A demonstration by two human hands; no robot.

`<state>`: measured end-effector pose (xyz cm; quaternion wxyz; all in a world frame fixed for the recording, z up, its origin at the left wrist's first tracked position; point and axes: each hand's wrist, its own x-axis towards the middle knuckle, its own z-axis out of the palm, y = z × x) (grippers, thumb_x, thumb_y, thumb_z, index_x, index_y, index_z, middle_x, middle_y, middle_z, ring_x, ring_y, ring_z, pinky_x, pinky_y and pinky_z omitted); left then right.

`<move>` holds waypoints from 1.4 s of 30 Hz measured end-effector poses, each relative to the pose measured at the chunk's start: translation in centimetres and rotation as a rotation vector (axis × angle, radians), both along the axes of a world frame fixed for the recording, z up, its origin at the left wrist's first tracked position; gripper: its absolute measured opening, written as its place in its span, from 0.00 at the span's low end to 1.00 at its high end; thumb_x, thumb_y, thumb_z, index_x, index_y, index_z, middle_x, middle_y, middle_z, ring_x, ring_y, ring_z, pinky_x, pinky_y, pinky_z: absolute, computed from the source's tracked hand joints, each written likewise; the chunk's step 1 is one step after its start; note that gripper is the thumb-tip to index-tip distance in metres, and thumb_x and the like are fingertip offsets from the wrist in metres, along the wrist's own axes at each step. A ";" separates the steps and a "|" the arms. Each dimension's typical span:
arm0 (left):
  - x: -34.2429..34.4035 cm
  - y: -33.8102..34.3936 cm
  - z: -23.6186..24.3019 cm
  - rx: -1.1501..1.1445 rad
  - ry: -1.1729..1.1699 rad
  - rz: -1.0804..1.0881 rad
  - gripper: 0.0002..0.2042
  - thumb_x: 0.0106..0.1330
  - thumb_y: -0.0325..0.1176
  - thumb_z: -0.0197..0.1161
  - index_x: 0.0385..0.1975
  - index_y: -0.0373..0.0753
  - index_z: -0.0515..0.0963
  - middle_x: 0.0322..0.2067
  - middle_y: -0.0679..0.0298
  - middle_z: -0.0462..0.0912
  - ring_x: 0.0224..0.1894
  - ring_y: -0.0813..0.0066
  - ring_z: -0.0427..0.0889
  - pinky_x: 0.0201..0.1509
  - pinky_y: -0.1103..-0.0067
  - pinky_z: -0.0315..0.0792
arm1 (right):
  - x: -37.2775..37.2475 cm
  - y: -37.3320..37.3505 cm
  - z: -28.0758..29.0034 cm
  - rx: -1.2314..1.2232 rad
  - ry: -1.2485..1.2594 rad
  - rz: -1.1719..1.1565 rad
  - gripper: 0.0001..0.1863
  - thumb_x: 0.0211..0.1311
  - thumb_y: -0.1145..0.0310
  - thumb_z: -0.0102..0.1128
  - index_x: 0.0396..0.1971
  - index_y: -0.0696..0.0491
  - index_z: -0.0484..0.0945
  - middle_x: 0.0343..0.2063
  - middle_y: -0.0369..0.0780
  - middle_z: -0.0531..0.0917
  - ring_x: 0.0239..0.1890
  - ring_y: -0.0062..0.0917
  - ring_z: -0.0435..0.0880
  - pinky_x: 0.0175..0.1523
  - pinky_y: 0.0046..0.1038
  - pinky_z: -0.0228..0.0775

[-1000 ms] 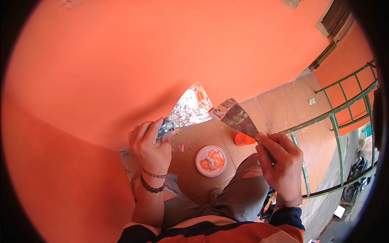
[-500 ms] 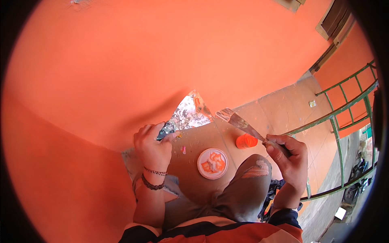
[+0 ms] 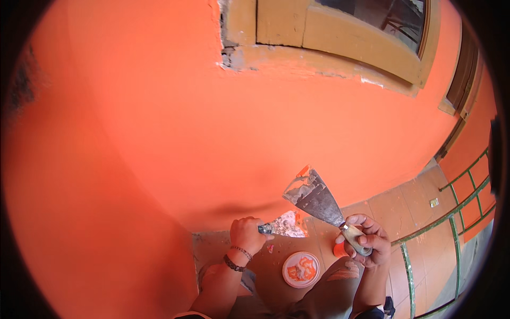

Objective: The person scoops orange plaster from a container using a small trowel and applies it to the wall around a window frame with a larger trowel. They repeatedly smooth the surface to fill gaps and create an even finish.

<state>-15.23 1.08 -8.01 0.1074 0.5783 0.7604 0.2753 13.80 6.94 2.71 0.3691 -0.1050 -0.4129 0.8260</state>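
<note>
My left hand point(image 3: 247, 235) is closed around the dark handle of a putty knife point(image 3: 288, 224), whose wide blade is smeared with white and orange. In my right hand point(image 3: 367, 239) is a second putty knife point(image 3: 319, 201), gripped by its worn pale handle and tilted up, with orange and whitish paste along the blade's end. Both blades stand in front of the orange wall point(image 3: 212, 143); neither clearly touches it. Below them on the floor sits a round white lid or shallow tub point(image 3: 285, 272) with orange and white paste. An orange container point(image 3: 338, 250) is partly hidden behind my right hand.
A yellow-brown window frame point(image 3: 345, 32) is set in the wall above, with chipped, bare plaster point(image 3: 228, 56) at its corner. A green metal railing point(image 3: 430, 217) runs along the right. Brown floor tiles point(image 3: 390, 204) meet the wall, and my bent knee point(image 3: 342, 271) is close by.
The view has tilted up, bringing the window frame into sight. My right hand has turned its putty knife so the broad blade face shows. The left putty knife now appears less upright.
</note>
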 end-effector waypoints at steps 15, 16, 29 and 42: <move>-1.3 0.9 1.9 -0.141 -0.002 -0.117 0.15 0.41 0.45 0.79 0.24 0.44 0.86 0.25 0.60 0.84 0.31 0.59 0.84 0.39 0.68 0.76 | -11.6 -2.6 12.6 0.457 -0.075 -0.187 0.36 0.33 0.61 0.72 0.50 0.57 0.77 0.38 0.39 0.73 0.37 0.23 0.70 0.38 0.23 0.61; -1.3 0.9 2.0 -0.153 -0.012 -0.116 0.15 0.40 0.46 0.79 0.23 0.44 0.85 0.25 0.60 0.84 0.31 0.60 0.84 0.40 0.68 0.76 | -12.1 -2.9 13.0 0.446 -0.041 -0.121 0.38 0.34 0.57 0.76 0.52 0.54 0.76 0.41 0.38 0.70 0.41 0.24 0.69 0.42 0.25 0.60; -3.0 -2.3 1.7 -0.172 0.009 -0.173 0.12 0.46 0.46 0.74 0.22 0.45 0.84 0.24 0.60 0.85 0.30 0.58 0.84 0.37 0.64 0.74 | -25.7 -9.7 9.8 0.897 -0.039 -0.741 0.21 0.53 0.73 0.69 0.47 0.58 0.75 0.27 0.38 0.71 0.28 0.24 0.66 0.32 0.26 0.57; -3.7 -3.6 2.2 -0.155 0.048 -0.197 0.12 0.47 0.45 0.73 0.23 0.45 0.84 0.24 0.60 0.85 0.30 0.58 0.84 0.38 0.64 0.74 | -38.3 -12.4 12.5 0.809 0.227 -0.742 0.13 0.73 0.73 0.51 0.53 0.60 0.69 0.36 0.39 0.67 0.31 0.18 0.71 0.32 0.21 0.66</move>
